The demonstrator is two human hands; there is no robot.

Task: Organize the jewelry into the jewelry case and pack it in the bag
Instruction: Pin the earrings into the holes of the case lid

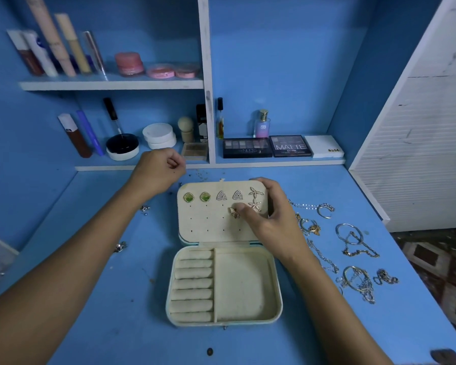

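Note:
A cream jewelry case (244, 283) lies open on the blue desk, its lid (208, 222) flat behind the tray. Two green earrings (196, 197), two triangular earrings (230, 195) and two starfish earrings (256, 198) are pinned in the lid. My right hand (271, 217) grips the lid's right edge, its thumb pressing a small gold butterfly earring (234, 212) onto the lid. My left hand (159, 171) hovers curled behind the case's left corner; whether it holds anything is hidden. Ring rolls (192, 283) fill the tray's left side.
Necklaces, bracelets and rings (353, 259) are scattered on the desk to the right of the case. Small loose earrings (145, 208) lie to the left. Shelves behind hold cosmetics, palettes (248, 148) and a perfume bottle (261, 125). A white panel stands at right.

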